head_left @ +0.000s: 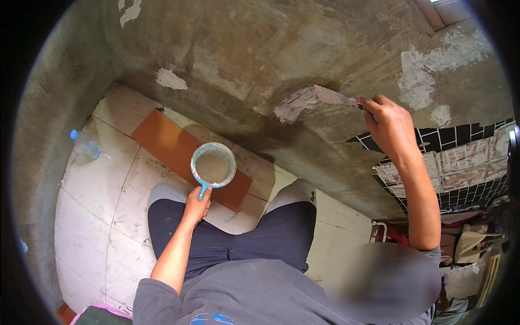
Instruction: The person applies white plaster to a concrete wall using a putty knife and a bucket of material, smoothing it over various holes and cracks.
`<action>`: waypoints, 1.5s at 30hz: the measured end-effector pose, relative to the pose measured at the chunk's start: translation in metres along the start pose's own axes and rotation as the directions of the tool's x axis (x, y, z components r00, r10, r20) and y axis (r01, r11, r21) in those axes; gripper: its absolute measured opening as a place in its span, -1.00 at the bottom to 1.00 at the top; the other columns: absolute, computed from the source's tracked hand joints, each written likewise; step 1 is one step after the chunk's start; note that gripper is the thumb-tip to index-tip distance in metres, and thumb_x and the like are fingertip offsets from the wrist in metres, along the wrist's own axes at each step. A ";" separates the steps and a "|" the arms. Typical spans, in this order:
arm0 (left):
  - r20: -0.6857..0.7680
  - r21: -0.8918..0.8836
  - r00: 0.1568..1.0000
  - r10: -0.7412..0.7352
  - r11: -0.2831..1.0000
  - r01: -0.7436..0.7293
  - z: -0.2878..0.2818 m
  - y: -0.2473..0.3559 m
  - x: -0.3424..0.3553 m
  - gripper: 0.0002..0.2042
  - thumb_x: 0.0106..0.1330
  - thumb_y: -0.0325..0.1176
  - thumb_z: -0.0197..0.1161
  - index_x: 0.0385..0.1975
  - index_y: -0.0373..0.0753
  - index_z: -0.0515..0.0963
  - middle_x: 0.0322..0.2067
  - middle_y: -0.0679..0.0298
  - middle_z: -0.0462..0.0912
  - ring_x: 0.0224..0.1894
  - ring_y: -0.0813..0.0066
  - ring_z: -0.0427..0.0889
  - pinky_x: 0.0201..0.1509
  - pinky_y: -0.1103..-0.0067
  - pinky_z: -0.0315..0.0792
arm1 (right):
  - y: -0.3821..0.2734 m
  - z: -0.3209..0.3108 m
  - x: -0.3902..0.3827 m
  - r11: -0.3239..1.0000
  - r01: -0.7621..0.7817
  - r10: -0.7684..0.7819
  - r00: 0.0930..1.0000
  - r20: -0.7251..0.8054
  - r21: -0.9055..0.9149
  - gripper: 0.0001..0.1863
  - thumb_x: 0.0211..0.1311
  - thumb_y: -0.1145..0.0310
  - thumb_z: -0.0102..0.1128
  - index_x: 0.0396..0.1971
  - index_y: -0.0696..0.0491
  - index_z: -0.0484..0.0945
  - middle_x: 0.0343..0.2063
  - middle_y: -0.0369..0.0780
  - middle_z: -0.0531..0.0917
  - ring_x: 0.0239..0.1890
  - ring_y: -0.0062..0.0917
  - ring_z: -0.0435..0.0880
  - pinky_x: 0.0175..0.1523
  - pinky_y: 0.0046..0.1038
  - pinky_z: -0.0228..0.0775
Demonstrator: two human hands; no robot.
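Above the wall's (233, 65) lower edge, the right hand (391, 122) grips a scraper (344, 99), the left (196, 207) a pot's (233, 162) handle (203, 192), probably steadying paste (212, 166).

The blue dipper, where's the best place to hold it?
By its handle, I'd say, coming from the near side, where the left hand grips it. The handle sticks out that way from the round dipper, away from the gray paste inside.
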State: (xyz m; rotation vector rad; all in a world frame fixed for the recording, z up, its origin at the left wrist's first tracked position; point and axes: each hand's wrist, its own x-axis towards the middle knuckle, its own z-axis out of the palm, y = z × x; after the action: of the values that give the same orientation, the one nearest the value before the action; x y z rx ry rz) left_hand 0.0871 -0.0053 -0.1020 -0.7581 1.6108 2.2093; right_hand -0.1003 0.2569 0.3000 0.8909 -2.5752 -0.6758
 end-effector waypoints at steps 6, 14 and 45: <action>0.022 0.001 1.000 0.017 1.000 -0.017 0.007 -0.001 0.006 -0.64 0.51 -0.01 0.17 -0.42 -0.13 0.37 -0.70 0.43 0.34 -0.79 0.69 0.24 -0.77 0.62 0.13 | -0.014 0.041 0.003 0.989 0.094 -0.108 0.986 0.125 0.112 -0.71 0.23 0.42 0.24 -0.04 -0.03 0.70 -0.32 -0.12 0.64 -0.25 -0.13 0.69 -0.17 -0.16 0.56; 0.026 0.009 0.999 0.040 0.999 -0.040 0.006 -0.005 0.007 -0.64 0.52 0.01 0.14 -0.36 -0.16 0.39 -0.70 0.43 0.33 -0.79 0.69 0.23 -0.76 0.62 0.14 | 0.003 0.049 0.008 0.999 -0.003 0.003 1.000 0.012 0.047 -0.69 0.23 0.47 0.13 -0.05 -0.02 0.70 -0.31 -0.08 0.67 -0.25 -0.12 0.72 -0.18 -0.13 0.58; 0.023 -0.004 1.000 0.020 1.000 -0.020 0.010 0.000 0.006 -0.64 0.53 -0.03 0.14 -0.42 -0.15 0.36 -0.73 0.42 0.34 -0.81 0.68 0.25 -0.79 0.62 0.14 | 0.033 0.071 -0.031 0.895 -0.064 0.139 0.980 -0.139 0.442 -0.70 0.33 0.37 0.27 0.05 -0.05 0.64 -0.25 -0.09 0.66 -0.29 -0.14 0.70 -0.23 -0.23 0.50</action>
State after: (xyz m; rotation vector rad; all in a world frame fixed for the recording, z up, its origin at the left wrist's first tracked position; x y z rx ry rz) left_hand 0.0800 0.0036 -0.1032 -0.7173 1.6105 2.2274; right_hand -0.1253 0.3229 0.2536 0.8848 -2.6360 0.0195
